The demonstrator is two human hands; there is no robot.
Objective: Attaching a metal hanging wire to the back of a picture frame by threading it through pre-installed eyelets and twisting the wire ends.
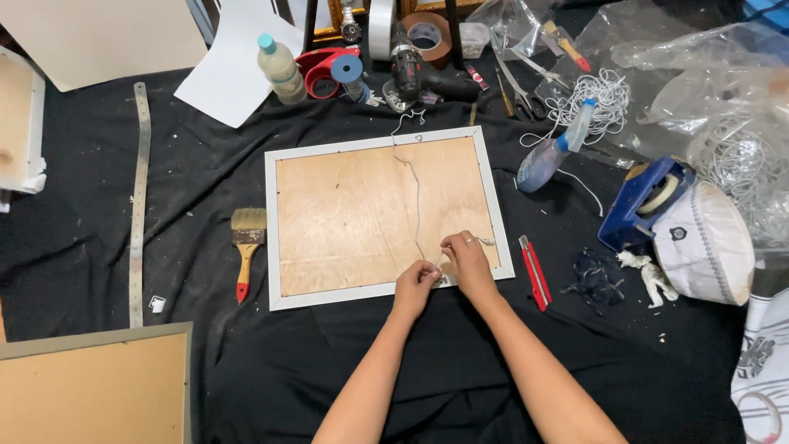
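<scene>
Both hands at the near edge of the white-rimmed picture frame, plywood back up on black cloth: left hand and right hand fingertips pinched together on thin white string running across the board.

1. Frame: back panel of bare, matt plywood with a smooth light grain; border white with a satin finish.
2. String: thin, pale, fibrous cord lying on the wood.
3. Cloth: black matt fabric, wrinkled and flecked with white lint.
4. Ruler: dull grey metal strip.
5. Brush: pale bristles, wooden handle with a glossy red tip.
6. Knife: glossy red plastic.
7. Bottle: clear shiny plastic.
8. Bags: thin, crinkled, glossy transparent film.
9. Dispenser: smooth blue plastic.
</scene>
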